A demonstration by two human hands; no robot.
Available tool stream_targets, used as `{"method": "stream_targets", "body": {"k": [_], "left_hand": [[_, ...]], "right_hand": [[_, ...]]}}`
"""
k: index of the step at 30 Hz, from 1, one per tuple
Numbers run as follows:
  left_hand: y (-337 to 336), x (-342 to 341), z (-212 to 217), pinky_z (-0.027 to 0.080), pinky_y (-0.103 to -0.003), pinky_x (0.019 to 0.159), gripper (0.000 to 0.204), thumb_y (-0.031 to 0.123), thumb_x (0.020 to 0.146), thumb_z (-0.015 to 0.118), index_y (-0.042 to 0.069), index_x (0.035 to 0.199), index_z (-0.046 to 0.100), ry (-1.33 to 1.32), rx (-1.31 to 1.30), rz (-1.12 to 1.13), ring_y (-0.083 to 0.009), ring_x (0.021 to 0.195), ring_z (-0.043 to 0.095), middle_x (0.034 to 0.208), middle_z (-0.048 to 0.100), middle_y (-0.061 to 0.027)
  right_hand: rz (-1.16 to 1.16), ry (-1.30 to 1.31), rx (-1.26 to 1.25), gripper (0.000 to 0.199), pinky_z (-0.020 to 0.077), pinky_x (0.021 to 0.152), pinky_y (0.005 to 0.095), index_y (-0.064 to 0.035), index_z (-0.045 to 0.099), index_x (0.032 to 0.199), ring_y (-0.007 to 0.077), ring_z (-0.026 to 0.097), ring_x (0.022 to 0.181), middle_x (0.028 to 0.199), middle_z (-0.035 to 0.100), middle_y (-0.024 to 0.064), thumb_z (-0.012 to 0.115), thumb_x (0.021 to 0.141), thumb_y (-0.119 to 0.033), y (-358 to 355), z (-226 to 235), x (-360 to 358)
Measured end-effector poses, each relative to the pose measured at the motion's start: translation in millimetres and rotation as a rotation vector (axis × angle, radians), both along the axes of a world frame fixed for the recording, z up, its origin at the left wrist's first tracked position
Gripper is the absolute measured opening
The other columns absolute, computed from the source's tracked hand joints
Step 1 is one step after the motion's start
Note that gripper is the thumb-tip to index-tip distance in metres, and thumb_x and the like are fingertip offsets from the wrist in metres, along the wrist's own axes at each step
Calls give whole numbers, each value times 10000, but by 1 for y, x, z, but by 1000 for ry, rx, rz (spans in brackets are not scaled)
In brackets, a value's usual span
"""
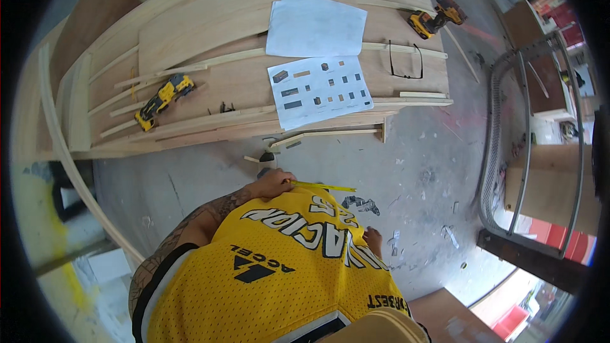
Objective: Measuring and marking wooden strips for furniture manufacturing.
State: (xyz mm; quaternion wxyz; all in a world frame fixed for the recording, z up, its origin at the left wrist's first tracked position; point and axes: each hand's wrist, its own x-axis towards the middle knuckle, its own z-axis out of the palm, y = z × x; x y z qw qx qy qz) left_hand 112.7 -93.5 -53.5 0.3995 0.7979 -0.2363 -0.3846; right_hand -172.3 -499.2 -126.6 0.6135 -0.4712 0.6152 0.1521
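My left hand [274, 184] is held against my chest, above my yellow jersey [273, 267], and grips a tape measure whose yellow blade [324, 186] sticks out to the right. Only the fingers of my right hand [373, 240] show at the jersey's right edge; what they hold, if anything, is hidden. Ahead lies a wooden workbench [241, 82] with a printed sheet of small pictures [319, 91] and blank white papers [316, 25] on it.
On the bench lie a yellow power tool [162, 100] at left, a yellow drill [436, 16] at far right, black safety glasses [406, 61] and several thin wood strips [333, 133]. A metal wire cart [530, 152] stands right. The concrete floor [413, 178] carries scraps.
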Motion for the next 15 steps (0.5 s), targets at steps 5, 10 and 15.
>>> {"method": "stream_targets", "body": {"k": [5,10,15], "left_hand": [[-43,-15,29,511,-453,821,328,308,937,657,78,1162,720,-170,35,-43,-338,901,645,952,660,-216],[-43,-13,62,503,-437,839,290,239,939,680,76,1176,714,-66,-10,58,-335,931,625,989,654,-201],[-16,-5,101,499,-381,822,278,214,965,702,61,1197,712,-113,13,123,-270,908,598,1029,640,-151]], "right_hand": [[-160,-44,-31,405,565,825,413,-45,561,1297,268,683,944,1116,701,144,623,991,-304,-75,-8,7],[-111,2,-72,401,551,789,410,-91,540,1333,254,674,949,1123,702,128,615,1007,-312,-105,-13,23],[-111,-45,-1,384,547,804,405,-85,543,1323,260,673,968,1149,696,135,605,1013,-304,-81,-22,40]]}}
